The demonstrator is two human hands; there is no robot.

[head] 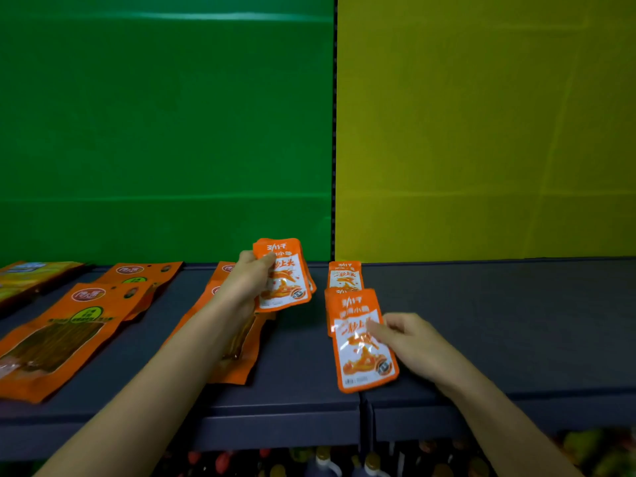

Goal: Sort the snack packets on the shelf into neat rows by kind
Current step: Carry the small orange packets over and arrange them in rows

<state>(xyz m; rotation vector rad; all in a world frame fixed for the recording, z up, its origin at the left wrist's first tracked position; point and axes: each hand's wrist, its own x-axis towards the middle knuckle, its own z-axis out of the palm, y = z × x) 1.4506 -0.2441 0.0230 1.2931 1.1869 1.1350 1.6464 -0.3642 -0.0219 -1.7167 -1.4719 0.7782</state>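
Observation:
My left hand (pixel 248 280) grips a fanned stack of small orange-and-white snack packets (pixel 287 284), held upright above the dark shelf (pixel 499 321). My right hand (pixel 407 339) pinches the right edge of one more small orange packet (pixel 361 352), the front one in a short row lying flat near the shelf's middle. Another packet of that kind (pixel 345 275) lies behind it by the back wall. Larger orange packets with clear windows (pixel 58 335) lie to the left, and a pile of them (pixel 237 352) sits partly under my left forearm.
A green panel (pixel 165 132) and a yellow panel (pixel 481 132) form the back wall. Yellow packets (pixel 31 273) lie at the far left. The shelf's front edge (pixel 282 428) runs below my arms, with bottles (pixel 323 463) on a lower level.

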